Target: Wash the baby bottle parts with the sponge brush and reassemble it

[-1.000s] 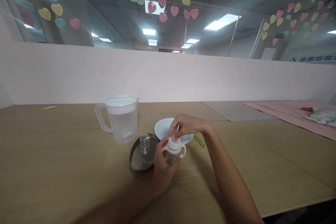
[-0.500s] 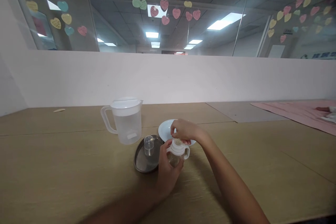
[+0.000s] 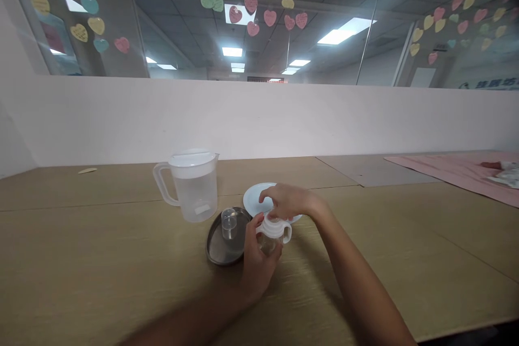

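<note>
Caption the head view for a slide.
Left hand grips baby bottle, right hand on its top, beside jug.

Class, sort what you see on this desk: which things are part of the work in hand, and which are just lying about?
In hand: baby bottle, held by left hand; its white handled cap, under right hand.

Lying about: water jug, clear cap on steel tray, white dish, pink cloth.

left hand (image 3: pixel 257 262) wraps the baby bottle (image 3: pixel 271 235); right hand (image 3: pixel 286 201) grips its white top; jug (image 3: pixel 191 185) behind
</note>
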{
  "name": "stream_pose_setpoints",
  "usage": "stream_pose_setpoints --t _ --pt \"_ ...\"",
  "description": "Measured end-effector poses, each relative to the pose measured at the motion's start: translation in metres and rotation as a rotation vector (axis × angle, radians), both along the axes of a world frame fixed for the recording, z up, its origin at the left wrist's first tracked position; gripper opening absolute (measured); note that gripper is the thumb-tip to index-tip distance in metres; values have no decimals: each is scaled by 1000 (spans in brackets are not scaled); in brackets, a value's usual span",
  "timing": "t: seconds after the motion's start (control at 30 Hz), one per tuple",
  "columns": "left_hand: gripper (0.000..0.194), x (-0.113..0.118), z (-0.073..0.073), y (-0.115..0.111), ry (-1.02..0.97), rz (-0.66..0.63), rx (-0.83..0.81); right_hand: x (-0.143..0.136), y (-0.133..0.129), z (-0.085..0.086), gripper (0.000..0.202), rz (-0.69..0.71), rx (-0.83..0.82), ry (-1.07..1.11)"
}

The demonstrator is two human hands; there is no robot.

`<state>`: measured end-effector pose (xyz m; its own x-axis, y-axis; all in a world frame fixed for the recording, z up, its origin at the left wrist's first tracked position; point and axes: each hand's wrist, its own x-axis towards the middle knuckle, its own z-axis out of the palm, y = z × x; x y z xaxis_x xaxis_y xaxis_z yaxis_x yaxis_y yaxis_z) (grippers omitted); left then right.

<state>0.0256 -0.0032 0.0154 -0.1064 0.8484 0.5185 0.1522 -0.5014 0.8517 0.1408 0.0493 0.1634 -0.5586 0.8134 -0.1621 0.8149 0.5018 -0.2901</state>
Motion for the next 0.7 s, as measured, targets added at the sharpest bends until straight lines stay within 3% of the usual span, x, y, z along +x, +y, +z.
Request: stream_pose_setpoints --t 0.2,0.3,0.4,0.47,0.57,0.7 --pt "50 -1 -2 2 -6 -31 28 -16 -11 1 44 -89 69 -107" --pt "53 -1 -6 4 -17 -32 19 -14 -14 3 44 -113 195 -112" --pt "54 -1 -9 5 -44 -40 4 -12 -14 2 58 -84 297 -95" --pt "55 -1 -10 6 -70 -42 -1 -15 -15 0 66 -53 275 -119" --pt "56 -2 -11 6 -71 -45 -16 -25 -18 -2 50 -22 246 -213" --pt "56 -2 -10 6 -44 -44 -19 -35 -23 0 30 -86 248 -293"
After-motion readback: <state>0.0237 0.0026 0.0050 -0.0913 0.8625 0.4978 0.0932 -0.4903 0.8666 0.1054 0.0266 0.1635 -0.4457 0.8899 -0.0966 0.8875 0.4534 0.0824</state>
